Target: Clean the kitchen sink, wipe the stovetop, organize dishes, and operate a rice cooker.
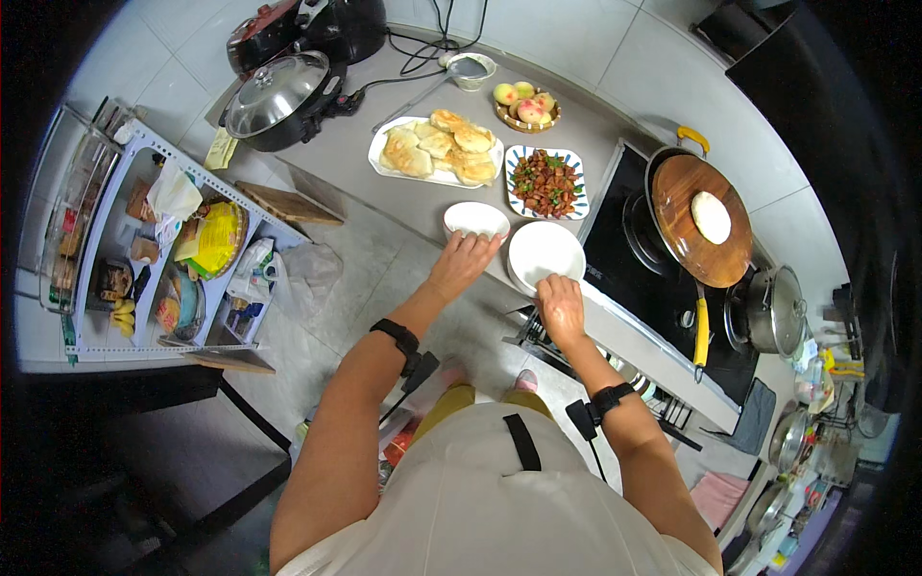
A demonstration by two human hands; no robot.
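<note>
At the counter's front edge, my left hand grips the near rim of a small white bowl. Beside it to the right, my right hand holds the near rim of a larger, deeper white bowl. No food shows inside either bowl. Just behind them sits a square blue-and-white dish of diced browned food with green bits. Further left, a white platter carries several pan-fried flatbreads. Both thumbs are mostly hidden.
A black cooktop lies right, with a wooden lid bearing a pale dough round over a pan. Behind stand a basket of peaches, a ladle across a small bowl and an electric pan. A drawer is open below.
</note>
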